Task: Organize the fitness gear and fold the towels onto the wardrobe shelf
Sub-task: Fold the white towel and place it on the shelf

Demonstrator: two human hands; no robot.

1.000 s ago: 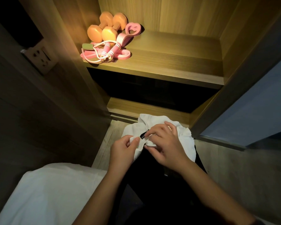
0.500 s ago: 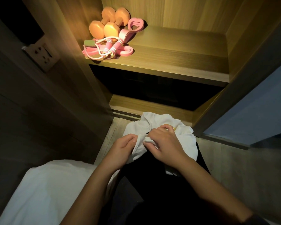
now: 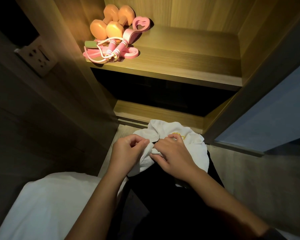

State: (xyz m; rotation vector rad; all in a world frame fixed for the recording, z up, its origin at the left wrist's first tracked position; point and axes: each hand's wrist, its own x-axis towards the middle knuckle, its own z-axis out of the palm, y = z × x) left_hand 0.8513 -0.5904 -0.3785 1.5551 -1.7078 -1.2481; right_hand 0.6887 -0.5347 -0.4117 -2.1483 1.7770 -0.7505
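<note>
Head view: the white towel (image 3: 194, 148) lies crumpled at 6 o'clock from frame centre. It rests on black fabric (image 3: 171, 205), just below the wardrobe's bottom ledge (image 3: 163, 116).

The left hand (image 3: 126, 153) grips a bunched fold at the towel's 9 o'clock edge, with its fingers (image 3: 142, 142) curled and clamped on the cloth. The right hand (image 3: 173, 156), just beside it at 3 o'clock, pinches the same fold, its fingers (image 3: 173, 136) curled into the fabric. A yellow embroidered mark (image 3: 180, 135) shows at 12 o'clock of the right knuckles.

The wardrobe shelf (image 3: 180, 63) sits at 12 o'clock, lit. In its 10 o'clock corner stand two orange dumbbells (image 3: 111, 21), side by side. A pink heart-shaped grip trainer (image 3: 140, 25) lies at their 3 o'clock. At their 6 o'clock, a pink-handled jump rope (image 3: 118, 47) lies over a pink resistance band (image 3: 128, 54).

A wall socket (image 3: 39, 60) is at 9 o'clock of the frame, and white bedding (image 3: 50, 205) is at 7 o'clock.
</note>
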